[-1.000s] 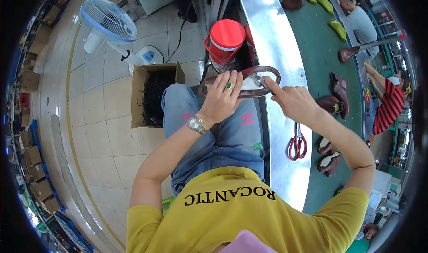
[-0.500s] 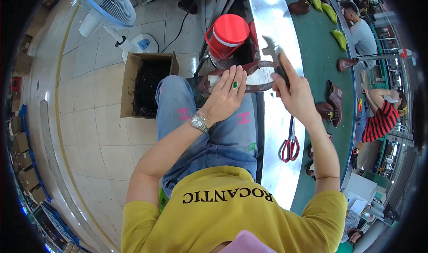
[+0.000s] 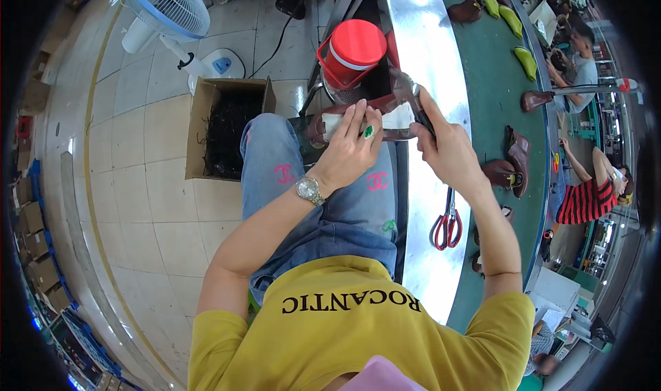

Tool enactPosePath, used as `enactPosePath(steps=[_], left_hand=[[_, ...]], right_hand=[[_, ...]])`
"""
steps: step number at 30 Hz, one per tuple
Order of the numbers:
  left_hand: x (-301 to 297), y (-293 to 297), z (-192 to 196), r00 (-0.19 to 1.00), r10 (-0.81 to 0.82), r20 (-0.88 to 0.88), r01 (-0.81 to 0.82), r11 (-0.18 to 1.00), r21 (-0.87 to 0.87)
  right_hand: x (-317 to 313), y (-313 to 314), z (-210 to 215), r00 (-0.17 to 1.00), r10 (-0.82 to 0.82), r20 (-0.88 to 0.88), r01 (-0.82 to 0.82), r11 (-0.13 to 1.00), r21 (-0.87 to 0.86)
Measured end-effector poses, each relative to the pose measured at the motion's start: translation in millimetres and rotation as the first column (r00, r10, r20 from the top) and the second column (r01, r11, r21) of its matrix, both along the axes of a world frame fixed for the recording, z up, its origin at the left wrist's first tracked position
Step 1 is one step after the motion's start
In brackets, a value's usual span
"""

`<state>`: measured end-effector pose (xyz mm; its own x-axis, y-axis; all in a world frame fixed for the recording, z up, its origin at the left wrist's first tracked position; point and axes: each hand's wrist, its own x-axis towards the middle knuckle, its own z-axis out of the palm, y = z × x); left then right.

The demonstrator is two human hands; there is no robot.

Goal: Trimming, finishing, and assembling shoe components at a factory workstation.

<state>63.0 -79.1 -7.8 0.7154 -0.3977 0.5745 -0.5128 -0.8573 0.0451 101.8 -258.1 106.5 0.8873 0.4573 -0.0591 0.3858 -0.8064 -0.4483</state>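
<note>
Bench [image 3: 499, 95], green-topped, runs near to far on the right, with a bright metal ledge [image 3: 432, 301] along its left side. An open cardboard box [image 3: 197, 137] stands left of the left knee [image 3: 264, 137]. A brown shoe [image 3: 398, 120] lies with its white underside up, its right end by the ledge. The left hand [image 3: 352, 146] lies across its middle, fingers nearly straight; the thumb is hidden, so whether it grips I cannot tell. The right hand [image 3: 449, 148] is closed around the handle of a hammer [image 3: 403, 86]. The step looks like hammering the shoe's margin; another stroke calls for a steady shoe and clear fingers. Against the earlier frame, the hammer head sits further left, at the shoe's far edge; contact is unclear.
</note>
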Motion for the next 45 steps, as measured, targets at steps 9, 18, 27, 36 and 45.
enactPosePath(steps=[9, 18, 27, 36, 45], left_hand=[[-3, -1, -6, 1.0, 0.012, 0.005, -0.012, 0.999, -0.045], [-9, 22, 43, 0.919, 0.294, -0.264, -0.291, 0.955, 0.051], [-18, 31, 26, 0.95, 0.165, -0.267, -0.187, 0.981, -0.06], [-18, 59, 31, 0.811, -0.141, -0.568, -0.344, 0.671, -0.657], [-8, 91, 22, 0.84, -0.217, -0.497, -0.201, 0.726, -0.658]], right_hand=[[-18, 21, -3, 0.987, 0.051, 0.152, -0.027, 0.987, -0.159], [-24, 34, -5, 0.992, 0.022, 0.12, 0.003, 0.979, -0.203], [-30, 46, -18, 0.995, 0.035, 0.089, -0.027, 0.996, -0.09], [-31, 58, -18, 0.998, 0.032, 0.062, -0.03, 0.999, -0.033], [-11, 9, -1, 0.981, 0.065, 0.181, -0.039, 0.989, -0.141]])
